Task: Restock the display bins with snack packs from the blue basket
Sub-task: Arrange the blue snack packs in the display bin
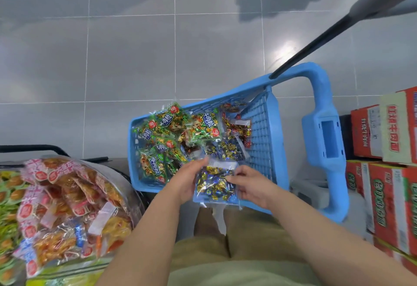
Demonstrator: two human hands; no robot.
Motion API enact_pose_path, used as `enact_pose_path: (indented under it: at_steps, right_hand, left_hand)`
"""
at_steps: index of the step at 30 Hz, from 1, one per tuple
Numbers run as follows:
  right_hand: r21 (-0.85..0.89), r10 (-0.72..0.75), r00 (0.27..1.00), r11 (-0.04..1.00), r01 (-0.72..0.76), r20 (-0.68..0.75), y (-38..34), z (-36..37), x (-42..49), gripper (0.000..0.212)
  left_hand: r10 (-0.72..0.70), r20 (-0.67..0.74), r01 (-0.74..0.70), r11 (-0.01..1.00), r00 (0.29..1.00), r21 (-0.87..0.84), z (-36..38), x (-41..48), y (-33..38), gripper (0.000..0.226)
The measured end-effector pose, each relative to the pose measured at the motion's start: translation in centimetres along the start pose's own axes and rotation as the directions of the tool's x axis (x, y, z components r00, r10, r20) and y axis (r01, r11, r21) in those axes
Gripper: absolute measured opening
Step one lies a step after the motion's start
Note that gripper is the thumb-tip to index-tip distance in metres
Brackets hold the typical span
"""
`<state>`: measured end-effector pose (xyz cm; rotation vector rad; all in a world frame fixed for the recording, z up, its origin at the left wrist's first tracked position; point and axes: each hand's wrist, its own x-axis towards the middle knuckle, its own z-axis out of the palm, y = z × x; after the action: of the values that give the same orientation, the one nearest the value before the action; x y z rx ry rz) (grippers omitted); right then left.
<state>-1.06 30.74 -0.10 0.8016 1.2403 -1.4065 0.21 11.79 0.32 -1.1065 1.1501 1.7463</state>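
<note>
A blue basket [261, 132] stands on the floor ahead of me, holding green snack packs [171, 132], a red candy pack [237, 127] and blue-gold candy packs [228, 150]. Over the basket's near rim both my hands hold one clear pack of blue and gold candies [214, 184]. My left hand [187, 181] grips its left edge. My right hand [250, 184] pinches its right side. At the left, a round clear display bin [126, 179] is piled with pink and orange snack packs [67, 202].
Red and green cardboard boxes [388, 172] are stacked at the right. The basket's long handle [325, 148] stretches toward them, and a dark pole [316, 44] slants up from its rim. Grey tiled floor [135, 60] lies beyond. More green packs [6, 218] sit at far left.
</note>
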Motion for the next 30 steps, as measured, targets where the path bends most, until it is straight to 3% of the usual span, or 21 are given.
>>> enact_pose_path:
  at_steps: [3, 5, 7, 8, 10, 11, 13, 16, 20, 23, 26, 28, 30]
  right_hand:
    - [-0.195, -0.017, 0.99, 0.98, 0.045, 0.141, -0.7, 0.4, 0.2, 0.026]
    - [-0.182, -0.037, 0.989, 0.981, 0.064, 0.144, -1.5, 0.7, 1.1, 0.018]
    - [-0.115, -0.077, 0.997, 0.991, 0.073, -0.024, -2.2, 0.7, 3.0, 0.014]
    - [-0.105, -0.078, 0.981, 0.993, 0.06, -0.179, -2.5, 0.4, 4.3, 0.017]
    - [-0.028, 0.011, 0.912, 0.999, -0.025, -0.411, -2.5, -0.4, 6.8, 0.021]
    - [0.058, 0.09, 0.893, 0.996, -0.072, -0.442, -2.4, -0.5, 7.7, 0.026]
    - [0.177, 0.194, 0.874, 0.976, -0.126, -0.446, -2.1, -0.6, 9.1, 0.039]
    - [0.22, 0.205, 0.874, 0.969, -0.116, -0.441, -2.0, -0.3, 9.9, 0.043]
    - [0.47, 0.283, 0.867, 0.88, -0.065, -0.41, -1.9, -0.6, 10.1, 0.021]
    - [0.6, 0.263, 0.91, 0.8, -0.019, -0.322, -1.2, -1.0, 9.3, 0.006]
    - [0.522, 0.189, 0.917, 0.853, 0.024, -0.352, -1.0, -1.0, 7.5, 0.01]
    - [0.361, 0.015, 0.901, 0.919, 0.159, -0.434, -0.8, -0.8, 6.2, 0.025]
    - [0.058, -0.244, 0.851, 0.951, 0.305, -0.466, -0.3, -0.3, 4.2, 0.033]
  left_hand:
    - [-0.038, 0.04, 0.038, 0.999, 0.998, 0.005, -1.1, -0.7, -0.1, 0.032]
    - [-0.037, -0.008, 0.036, 0.998, 0.999, -0.059, -2.1, -0.7, -0.6, 0.024]
    - [-0.01, -0.13, -0.011, 0.987, 0.991, -0.162, -2.8, -0.5, -1.1, 0.027]
    - [-0.009, -0.187, -0.033, 0.976, 0.982, -0.216, -3.2, -0.3, -1.4, 0.042]
    - [-0.021, -0.254, -0.056, 0.954, 0.967, -0.294, -4.0, 0.1, -2.0, 0.066]
    - [-0.026, -0.273, -0.066, 0.945, 0.962, -0.32, -4.2, 0.0, -2.4, 0.065]
    - [-0.041, -0.282, -0.069, 0.927, 0.958, -0.369, -4.7, -0.2, -3.1, 0.054]
    - [-0.039, -0.283, -0.079, 0.915, 0.958, -0.395, -5.4, -0.3, -4.0, 0.044]
    - [-0.037, -0.297, -0.098, 0.899, 0.954, -0.426, -5.9, -0.4, -4.4, 0.037]
    - [-0.026, -0.285, -0.101, 0.901, 0.958, -0.422, -6.0, -0.6, -4.1, 0.054]
    - [-0.034, -0.268, -0.079, 0.914, 0.963, -0.398, -6.1, -0.4, -3.6, 0.075]
    - [-0.036, -0.273, -0.06, 0.94, 0.961, -0.336, -6.0, -0.4, -3.2, 0.079]
    - [-0.049, -0.271, -0.03, 0.959, 0.961, -0.28, -5.8, -0.5, -2.7, 0.078]
